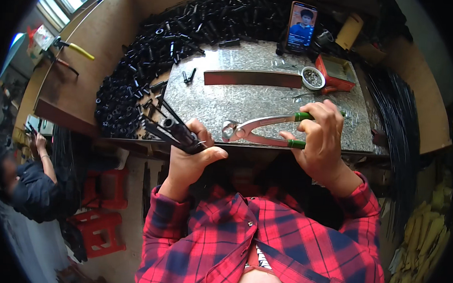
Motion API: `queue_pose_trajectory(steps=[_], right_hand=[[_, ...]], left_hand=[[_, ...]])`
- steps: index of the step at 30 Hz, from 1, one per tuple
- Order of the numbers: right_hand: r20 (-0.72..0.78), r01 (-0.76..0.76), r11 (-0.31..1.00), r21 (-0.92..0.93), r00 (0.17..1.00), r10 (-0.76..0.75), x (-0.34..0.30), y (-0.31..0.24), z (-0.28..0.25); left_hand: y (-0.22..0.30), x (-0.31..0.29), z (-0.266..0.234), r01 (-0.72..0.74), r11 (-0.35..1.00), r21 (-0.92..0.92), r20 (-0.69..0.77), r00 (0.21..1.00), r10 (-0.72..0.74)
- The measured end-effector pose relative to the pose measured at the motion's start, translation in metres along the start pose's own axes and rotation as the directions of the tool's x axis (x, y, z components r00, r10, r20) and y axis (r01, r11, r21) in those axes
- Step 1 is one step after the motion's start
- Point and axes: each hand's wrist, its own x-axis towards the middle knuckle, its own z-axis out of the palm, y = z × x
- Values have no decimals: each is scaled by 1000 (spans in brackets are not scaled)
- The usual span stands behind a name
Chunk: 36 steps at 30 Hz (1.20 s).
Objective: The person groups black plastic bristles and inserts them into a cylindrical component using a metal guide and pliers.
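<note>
While the left hand (pixel 190 157) clamps a bundle of black rods (pixel 172 129) in a closed grip at the bench (pixel 268 105) edge, the pincers (pixel 252 131) lie just to the right, jaws aimed left at the bundle's near end and a little apart from it. The pincers' long axis runs nearly level across the view; the rods slant up and to the left. The right hand (pixel 320 140) wraps both green handles, fingers curled, handles somewhat spread. A heap of black tubes (pixel 154 52) lies behind.
</note>
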Motion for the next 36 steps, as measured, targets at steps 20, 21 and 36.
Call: queue_pose_trajectory(steps=[20,21,36], right_hand=[[-46,193,966,-174,978,-204,-5,-3,5],[-40,194,967,-163,978,-203,-4,-4,4],[857,-740,457,493,505,-106,-11,2,-17]], left_hand=[[-14,2,3,6,982,187,-83,997,10],[-16,1,-1,-5,975,222,-49,999,16],[-15,-13,-4,-16,996,90,89,996,8]])
